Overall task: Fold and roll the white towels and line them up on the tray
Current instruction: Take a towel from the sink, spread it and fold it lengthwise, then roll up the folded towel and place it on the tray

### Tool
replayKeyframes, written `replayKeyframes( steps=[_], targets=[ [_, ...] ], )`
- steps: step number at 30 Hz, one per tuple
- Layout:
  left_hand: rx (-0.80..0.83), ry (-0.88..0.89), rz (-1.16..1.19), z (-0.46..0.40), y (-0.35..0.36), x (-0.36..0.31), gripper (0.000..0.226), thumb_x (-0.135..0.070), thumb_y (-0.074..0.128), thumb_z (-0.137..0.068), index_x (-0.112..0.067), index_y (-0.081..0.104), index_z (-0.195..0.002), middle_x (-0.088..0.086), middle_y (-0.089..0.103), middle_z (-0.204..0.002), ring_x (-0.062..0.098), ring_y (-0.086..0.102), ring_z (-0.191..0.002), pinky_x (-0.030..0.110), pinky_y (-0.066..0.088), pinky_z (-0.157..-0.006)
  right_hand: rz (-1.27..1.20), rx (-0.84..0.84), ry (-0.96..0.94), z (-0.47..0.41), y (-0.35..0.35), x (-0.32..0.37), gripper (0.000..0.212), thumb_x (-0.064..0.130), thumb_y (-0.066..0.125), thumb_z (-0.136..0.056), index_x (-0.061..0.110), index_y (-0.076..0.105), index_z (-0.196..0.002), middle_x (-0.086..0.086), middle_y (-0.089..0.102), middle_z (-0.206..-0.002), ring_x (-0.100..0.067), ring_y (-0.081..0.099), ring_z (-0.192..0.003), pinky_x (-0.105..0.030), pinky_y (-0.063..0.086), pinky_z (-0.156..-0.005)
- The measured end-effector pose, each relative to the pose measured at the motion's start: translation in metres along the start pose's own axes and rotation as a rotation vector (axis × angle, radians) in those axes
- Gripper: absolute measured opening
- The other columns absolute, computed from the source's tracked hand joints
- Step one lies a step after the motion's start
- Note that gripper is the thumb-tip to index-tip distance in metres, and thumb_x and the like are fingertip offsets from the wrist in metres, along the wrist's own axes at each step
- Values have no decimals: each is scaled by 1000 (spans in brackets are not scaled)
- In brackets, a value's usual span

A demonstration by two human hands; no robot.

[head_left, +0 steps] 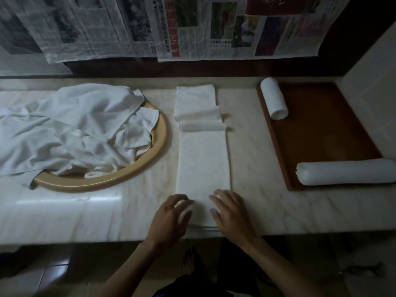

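Observation:
A white towel [203,159] lies folded into a long narrow strip on the marble counter, its far end doubled over into loose folds. My left hand [171,219] and my right hand [231,213] rest on its near end, fingers spread on the cloth. The brown tray [321,133] sits at the right. One rolled towel [273,98] lies at its far left corner and another rolled towel [345,171] lies across its near edge.
A round tan basin [132,172] at the left holds a heap of loose white towels [70,129] that spills over its rim. Newspapers [192,28] hang on the wall behind. The counter's front edge runs just below my hands.

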State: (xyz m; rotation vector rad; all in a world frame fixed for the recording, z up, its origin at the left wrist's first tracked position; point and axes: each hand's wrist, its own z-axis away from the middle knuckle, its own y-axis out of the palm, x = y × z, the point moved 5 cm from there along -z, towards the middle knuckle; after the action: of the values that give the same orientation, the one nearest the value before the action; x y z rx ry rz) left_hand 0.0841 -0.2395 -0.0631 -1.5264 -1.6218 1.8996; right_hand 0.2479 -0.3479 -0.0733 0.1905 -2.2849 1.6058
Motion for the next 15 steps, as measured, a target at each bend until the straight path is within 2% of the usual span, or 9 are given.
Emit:
replayKeyframes(
  steps=[1, 3, 8, 15],
  targets=[
    [45, 87, 1, 5, -1, -9, 30, -38, 61, -92, -24, 69, -117, -2, 62, -118, 12, 56, -105, 28, 55, -82, -40, 20, -71, 8, -1, 8, 30, 30, 63, -89, 17, 68, -116, -2, 62, -118, -26, 60, -105, -39, 46, -89],
    [114, 184, -12, 18, 4, -11, 30, -45, 60, -89, -23, 73, -105, -4, 65, -104, 12, 58, -92, 28, 54, -70, -83, 75, -122, 23, 1, 13, 26, 32, 71, -83, 19, 70, -106, 2, 60, -104, -21, 57, -92, -34, 45, -77],
    [134, 216, -57, 31, 14, 5, 23, -33, 60, -89, -22, 73, -105, -5, 67, -105, 12, 61, -91, 28, 54, -72, -76, 44, -141, 42, -1, 7, 6, 19, 68, -90, 17, 69, -95, 3, 61, -95, -21, 57, -85, -32, 44, -75],
    [83, 155, -162, 31, 9, 2, 24, -31, 56, -86, -21, 73, -100, -6, 67, -97, 13, 60, -84, 24, 50, -67, -16, 53, -29, 52, -8, -1, 11, 16, 55, -97, 16, 65, -93, 1, 60, -93, -23, 56, -84, -34, 49, -74]
  ],
)
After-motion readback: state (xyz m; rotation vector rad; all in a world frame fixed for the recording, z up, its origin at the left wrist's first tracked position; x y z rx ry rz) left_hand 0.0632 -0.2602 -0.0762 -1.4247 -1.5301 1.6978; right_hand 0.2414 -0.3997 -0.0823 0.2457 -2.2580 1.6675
